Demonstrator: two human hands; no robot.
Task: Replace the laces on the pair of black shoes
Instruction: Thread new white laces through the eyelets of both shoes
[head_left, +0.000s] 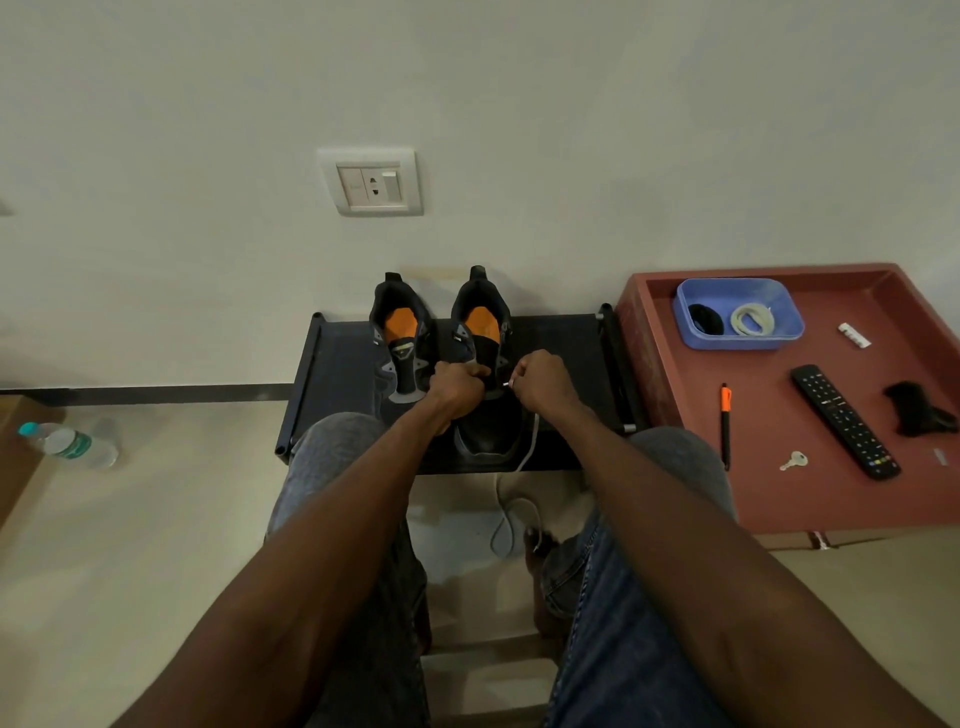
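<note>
Two black shoes with orange insoles stand side by side on a low black rack, toes toward me. The left shoe has no lace in view. My left hand grips the tongue area of the right shoe. My right hand pinches the tip of a white lace beside that shoe's eyelets. The lace trails off the rack's front edge and loops on the floor between my knees.
A red tray table at the right holds a blue box with a coiled white lace and a black lace bundle, a remote, a pen, a key and a black item. A water bottle lies on the floor at left.
</note>
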